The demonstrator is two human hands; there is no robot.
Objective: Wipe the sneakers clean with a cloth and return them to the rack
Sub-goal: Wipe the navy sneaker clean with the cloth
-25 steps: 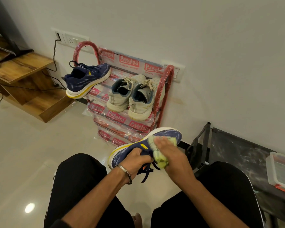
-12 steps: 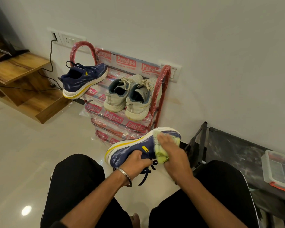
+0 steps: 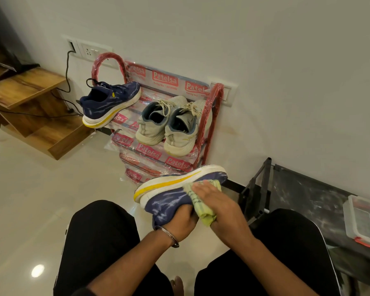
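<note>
Navy sneaker [image 3: 171, 199] in front of the rack [image 3: 209, 116] has rolled sole-up since a second ago; left hand [image 3: 183, 224] grips it, right hand [image 3: 214, 201] fingers pinch the cloth [image 3: 201, 207] against its upper. Side likely nearly done. Its twin [image 3: 109, 103] sits on the rack's top left; pale glossy floor [image 3: 41, 199], white wall.

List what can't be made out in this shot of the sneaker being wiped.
Head view:
- Navy sneaker: its opening is hidden by the left hand.
- Green cloth: mostly covered by the right hand.
- Rack: lowest shelves hidden behind the sneaker.
- Plastic box: cut off by the right edge.
</note>
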